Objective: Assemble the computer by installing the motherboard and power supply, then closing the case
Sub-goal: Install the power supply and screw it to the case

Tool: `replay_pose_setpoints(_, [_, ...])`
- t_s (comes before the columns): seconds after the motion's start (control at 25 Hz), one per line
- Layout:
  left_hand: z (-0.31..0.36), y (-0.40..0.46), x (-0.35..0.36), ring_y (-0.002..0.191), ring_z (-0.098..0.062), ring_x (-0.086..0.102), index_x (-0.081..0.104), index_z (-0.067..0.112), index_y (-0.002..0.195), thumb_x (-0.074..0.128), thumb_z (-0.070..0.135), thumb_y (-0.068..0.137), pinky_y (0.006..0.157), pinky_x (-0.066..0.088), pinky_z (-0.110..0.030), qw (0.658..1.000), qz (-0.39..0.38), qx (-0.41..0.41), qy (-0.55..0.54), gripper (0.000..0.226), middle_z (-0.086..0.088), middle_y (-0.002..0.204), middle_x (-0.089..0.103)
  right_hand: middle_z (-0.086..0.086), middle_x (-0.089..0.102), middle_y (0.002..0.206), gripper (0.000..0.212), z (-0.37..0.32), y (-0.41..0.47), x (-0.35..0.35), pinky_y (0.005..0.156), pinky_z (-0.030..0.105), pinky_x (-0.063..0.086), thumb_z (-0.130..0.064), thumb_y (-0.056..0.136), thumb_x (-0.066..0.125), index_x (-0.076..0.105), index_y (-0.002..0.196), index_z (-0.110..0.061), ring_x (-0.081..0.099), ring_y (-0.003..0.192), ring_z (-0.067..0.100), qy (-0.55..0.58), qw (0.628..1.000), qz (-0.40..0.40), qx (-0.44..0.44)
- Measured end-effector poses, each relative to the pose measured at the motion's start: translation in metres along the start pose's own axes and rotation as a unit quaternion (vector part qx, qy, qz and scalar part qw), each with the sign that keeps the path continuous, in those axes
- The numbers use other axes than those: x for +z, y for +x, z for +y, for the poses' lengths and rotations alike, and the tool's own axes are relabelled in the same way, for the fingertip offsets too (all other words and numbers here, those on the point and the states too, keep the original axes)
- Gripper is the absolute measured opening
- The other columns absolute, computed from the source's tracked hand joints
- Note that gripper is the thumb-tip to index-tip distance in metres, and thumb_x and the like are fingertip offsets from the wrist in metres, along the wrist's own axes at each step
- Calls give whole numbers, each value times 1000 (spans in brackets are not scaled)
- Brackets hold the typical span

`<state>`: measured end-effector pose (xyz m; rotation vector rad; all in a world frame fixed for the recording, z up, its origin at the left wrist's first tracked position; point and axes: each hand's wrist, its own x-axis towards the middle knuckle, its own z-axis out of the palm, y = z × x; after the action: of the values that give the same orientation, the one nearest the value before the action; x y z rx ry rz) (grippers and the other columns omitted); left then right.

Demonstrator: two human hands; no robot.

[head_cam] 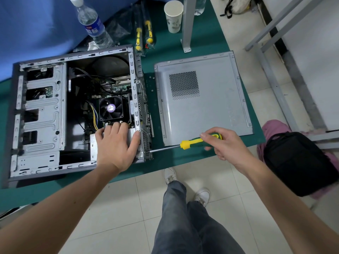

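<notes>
An open grey computer case (42, 114) lies on its side on the green table. Inside it sit the motherboard (117, 85) and a black CPU fan (111, 108). My left hand (117, 145) presses flat on the silver power supply (93, 143) in the case's near right corner. My right hand (225, 143) grips the yellow and green handle of a screwdriver (192, 143). Its metal tip touches the case's rear panel at the near right corner. The removed grey side panel (211, 107) lies flat to the right of the case.
A water bottle (91, 24), a paper cup (173, 16) and two bagged yellow tools (144, 36) stand at the back of the table (165, 162). A metal post (187, 24) rises behind the panel. A black bag (300, 162) sits at the right, on the floor side.
</notes>
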<state>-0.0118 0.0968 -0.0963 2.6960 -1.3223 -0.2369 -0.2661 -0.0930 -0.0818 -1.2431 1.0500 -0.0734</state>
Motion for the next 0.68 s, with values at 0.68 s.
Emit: replay_pose_setpoints(0.68, [-1, 0, 1, 83, -21, 38, 42, 19, 85, 24, 53, 98, 94, 28, -45, 1000, 3, -3, 3, 40, 2, 83, 44, -2, 55, 71, 6, -5, 5, -2, 43, 21, 28, -15, 94, 61, 64, 88, -15, 37, 51, 12, 87, 995, -16, 50])
